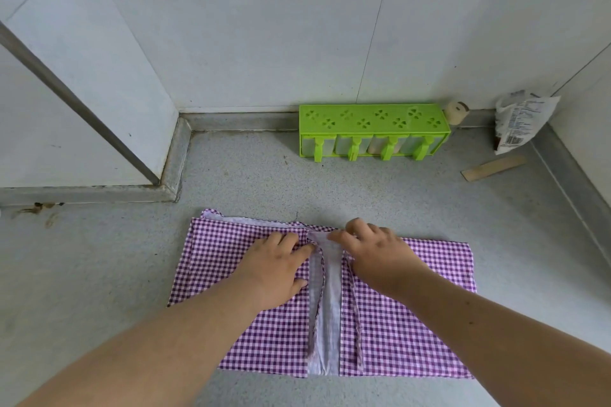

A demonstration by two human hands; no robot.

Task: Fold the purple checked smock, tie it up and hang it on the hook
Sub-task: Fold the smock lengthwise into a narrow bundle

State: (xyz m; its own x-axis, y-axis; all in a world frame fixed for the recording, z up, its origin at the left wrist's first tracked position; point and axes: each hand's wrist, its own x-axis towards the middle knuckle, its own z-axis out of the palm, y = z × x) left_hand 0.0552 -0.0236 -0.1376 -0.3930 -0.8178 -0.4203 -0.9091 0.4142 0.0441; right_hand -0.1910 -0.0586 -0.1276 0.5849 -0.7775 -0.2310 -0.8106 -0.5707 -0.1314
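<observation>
On the grey counter (231, 175), the purple checked smock (413, 307) is spread flat with its 2 side panels folded inward, a pale strip left bare between them. The left hand (277, 271) is pressed flat on one panel, while the right hand (373, 248) seems to be pinching the top edge, though this is not clearly seen. If either panel is released carelessly, the folds could spring apart or skew.

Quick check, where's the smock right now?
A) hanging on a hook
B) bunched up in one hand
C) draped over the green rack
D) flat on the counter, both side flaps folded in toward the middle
D: the smock lies flat on the counter, its two flaps nearly meeting at a pale centre strip, with the left hand and right hand on it near the top.
</observation>
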